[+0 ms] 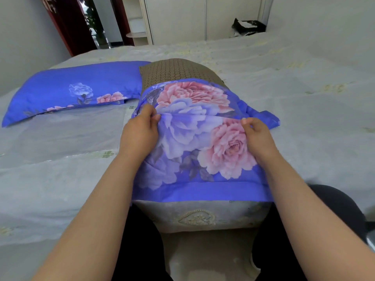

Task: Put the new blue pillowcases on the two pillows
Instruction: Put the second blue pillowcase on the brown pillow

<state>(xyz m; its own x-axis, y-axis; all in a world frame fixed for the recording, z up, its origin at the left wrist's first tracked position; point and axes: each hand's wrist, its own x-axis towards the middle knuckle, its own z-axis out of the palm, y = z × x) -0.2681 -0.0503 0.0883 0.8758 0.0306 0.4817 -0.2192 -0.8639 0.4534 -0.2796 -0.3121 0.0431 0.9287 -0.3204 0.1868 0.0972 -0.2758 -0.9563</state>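
Observation:
A blue pillowcase with large pink and pale flowers (194, 151) covers the near part of a pillow lying on the bed in front of me. The pillow's brown woven far end (176, 71) sticks out bare beyond the case's bunched edge. My left hand (140, 128) pinches the gathered fabric on the left side. My right hand (257, 136) grips the fabric on the right side. A second pillow in a blue flowered case (75, 88) lies flat to the left, its far end touching the brown pillow.
The bed (304, 102) has a pale grey-green patterned cover and spreads wide on both sides. A black bag (248, 26) sits beyond the bed's far right edge. White cupboards (176, 19) and a dark red doorway (67, 27) stand at the back. My dark-trousered knees press against the bed's edge.

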